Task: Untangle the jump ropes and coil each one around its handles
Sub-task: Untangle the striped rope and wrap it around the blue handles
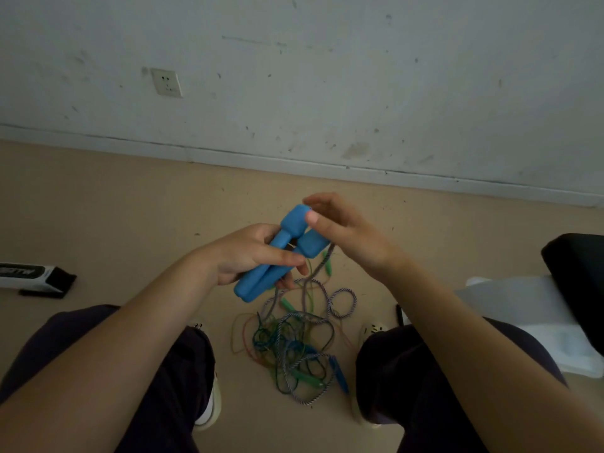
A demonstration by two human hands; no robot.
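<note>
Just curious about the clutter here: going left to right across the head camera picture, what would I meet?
Black-and-white box → left hand → blue handles → right hand → white sheet.

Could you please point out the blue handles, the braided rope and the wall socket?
Blue plastic jump-rope handles (pixel 261 282): head view, lower shafts.
Purple-white braided rope (pixel 343 304): head view, loop on floor.
White wall socket (pixel 166 82): head view, faceplate centre.
</note>
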